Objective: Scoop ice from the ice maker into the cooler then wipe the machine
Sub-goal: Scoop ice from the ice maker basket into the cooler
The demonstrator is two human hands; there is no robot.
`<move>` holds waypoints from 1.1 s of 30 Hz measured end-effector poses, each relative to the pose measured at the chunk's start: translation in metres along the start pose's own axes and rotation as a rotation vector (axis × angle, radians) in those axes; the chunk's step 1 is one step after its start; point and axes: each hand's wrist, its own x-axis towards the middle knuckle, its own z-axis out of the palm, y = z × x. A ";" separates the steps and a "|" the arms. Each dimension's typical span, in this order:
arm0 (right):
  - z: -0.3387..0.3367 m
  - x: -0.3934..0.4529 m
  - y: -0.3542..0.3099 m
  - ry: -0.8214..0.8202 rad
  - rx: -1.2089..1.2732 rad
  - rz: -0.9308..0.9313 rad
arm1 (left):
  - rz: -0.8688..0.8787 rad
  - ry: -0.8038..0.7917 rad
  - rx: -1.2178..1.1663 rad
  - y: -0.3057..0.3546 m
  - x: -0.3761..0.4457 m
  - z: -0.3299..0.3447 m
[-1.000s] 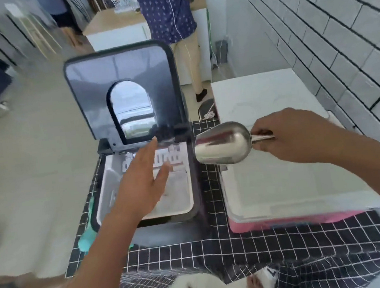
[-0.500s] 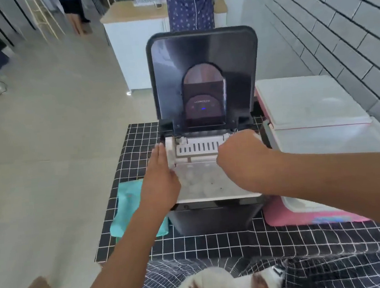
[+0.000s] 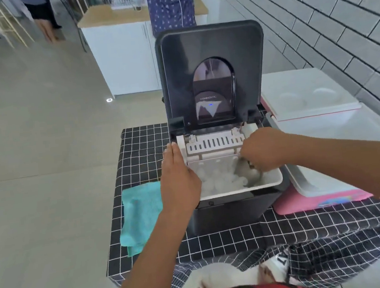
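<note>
The black ice maker (image 3: 231,209) stands on the checked tablecloth with its lid (image 3: 210,50) raised upright. Its white basket (image 3: 272,179) holds a pile of ice (image 3: 219,180). My right hand (image 3: 263,149) is down in the basket's right side, closed on the metal scoop (image 3: 249,173), whose bowl is dug into the ice and mostly hidden. My left hand (image 3: 178,177) lies flat against the machine's left rim, fingers together. The pink cooler (image 3: 322,197) sits right of the machine, its white lid (image 3: 306,94) swung back open.
A teal cloth (image 3: 142,214) lies on the tablecloth (image 3: 139,148) left of the machine. A grey brick wall (image 3: 335,27) runs along the right. A white cabinet (image 3: 126,57) and a person (image 3: 170,5) stand behind the table; open floor lies to the left.
My right hand carried the scoop from above the cooler into the ice basket and pushed it deeper on the right. My left hand settled on the machine's left edge.
</note>
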 end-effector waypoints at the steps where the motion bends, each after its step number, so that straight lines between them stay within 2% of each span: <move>1: 0.003 -0.001 0.000 -0.004 0.030 0.002 | -0.004 -0.010 -0.008 -0.001 0.000 -0.001; 6: 0.023 0.001 -0.018 0.151 0.138 0.024 | -0.005 -0.026 -0.019 -0.002 0.000 0.000; 10: 0.036 0.005 -0.020 0.194 0.172 0.035 | -0.021 -0.026 -0.027 -0.003 0.001 0.001; 16: 0.036 0.002 -0.013 0.181 0.182 0.011 | -0.022 -0.029 -0.015 -0.003 0.001 0.002; 23: 0.014 0.007 -0.011 0.048 0.202 -0.012 | -0.031 -0.041 0.012 -0.006 0.002 0.002; 28: 0.013 -0.012 0.001 0.104 0.106 0.030 | -0.039 -0.038 0.015 -0.005 0.002 0.004; 33: 0.009 -0.003 -0.013 0.058 0.068 -0.026 | -0.031 -0.026 0.031 -0.005 0.002 0.004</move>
